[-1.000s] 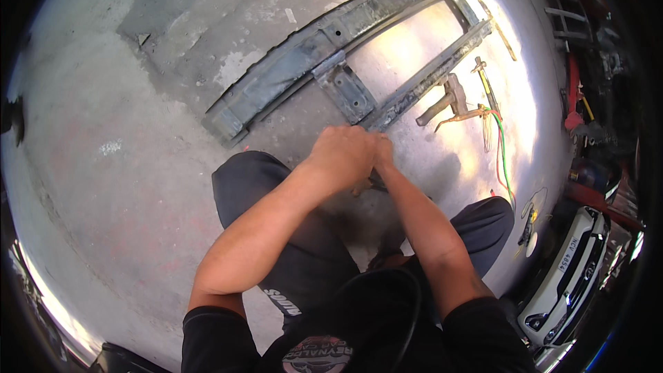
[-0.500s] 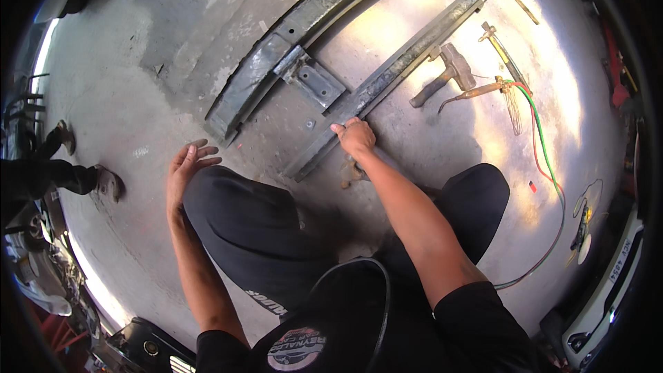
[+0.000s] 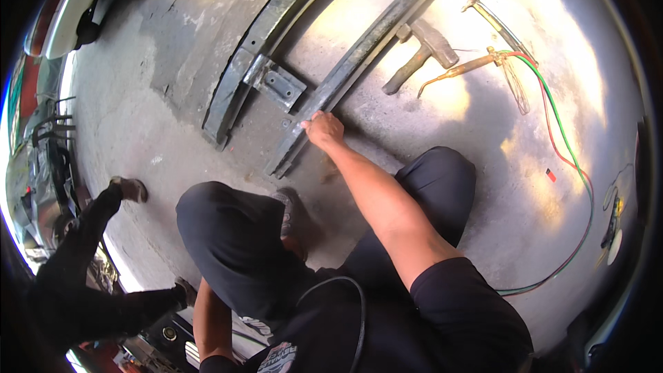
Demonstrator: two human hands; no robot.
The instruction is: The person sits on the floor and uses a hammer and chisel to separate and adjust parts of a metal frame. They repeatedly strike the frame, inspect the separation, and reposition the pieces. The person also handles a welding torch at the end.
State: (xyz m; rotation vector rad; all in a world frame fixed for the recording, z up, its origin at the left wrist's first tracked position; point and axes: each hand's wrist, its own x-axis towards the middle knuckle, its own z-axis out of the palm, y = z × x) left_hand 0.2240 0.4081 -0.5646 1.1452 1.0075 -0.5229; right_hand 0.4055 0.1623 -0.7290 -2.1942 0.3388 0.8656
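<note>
The right hand [image 3: 322, 129] is laid on the near rail [image 3: 359, 62] of a grey steel frame that lies flat on the concrete floor [image 3: 124, 117]. The fingers are curled over the rail's edge close to its lower end, so the rail is grasped there. The right forearm is stretched forward from the lower middle of the view, above a bent knee in dark trousers.

The left hand is not seen: the left arm [image 3: 205, 318] is drawn back beside the body at the lower edge, and its hand is hidden, so it cannot be told whether it is clenched or released.

The frame is made of two long rails running diagonally up to the right. The far rail [image 3: 255, 62] lies to the left of the near one, and a bracket plate [image 3: 280, 86] with bolt holes is fixed between them.

A hammer [image 3: 421, 52] is lying on the floor just right of the near rail, its head turned towards the rail. Near it a brass torch [image 3: 459, 69] is laid down, and red and green hoses [image 3: 566, 145] are trailed from it in a curve to the right.

At the left edge another person's legs [image 3: 90, 255] in dark clothing are seen, well apart from the frame.
</note>
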